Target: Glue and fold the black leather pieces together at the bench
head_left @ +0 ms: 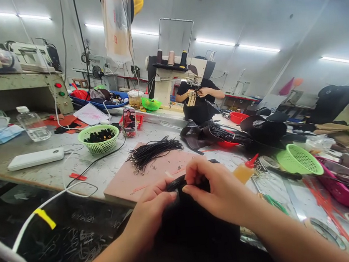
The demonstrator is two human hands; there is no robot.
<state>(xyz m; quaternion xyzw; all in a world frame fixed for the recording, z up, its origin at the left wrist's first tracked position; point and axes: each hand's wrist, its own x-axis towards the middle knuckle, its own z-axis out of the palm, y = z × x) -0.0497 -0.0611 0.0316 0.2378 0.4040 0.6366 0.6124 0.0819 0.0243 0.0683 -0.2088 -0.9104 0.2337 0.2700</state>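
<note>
My left hand (153, 207) is closed on a black piece of material (176, 184) near the table's front edge, thumb on top and fingers beneath. Just to its right, my right hand (215, 185) is held in a pinch, thumb and forefinger together over the same black piece. Whatever lies between those fingertips is too small to make out. Dark material and my dark clothing merge below the hands. Beyond them, a bundle of thin black cords (154, 152) with shiny ends rests on a pinkish board (120, 183).
At left are a green basket of black bits (99, 144), a propped phone (129, 121), a white power bank (35, 159) and a bottle (33, 124). Rightward are a red-tipped glue bottle (244, 171), a tilted green basket (300, 158) and a magenta basket (345, 191). A person works at a sewing machine (165, 81).
</note>
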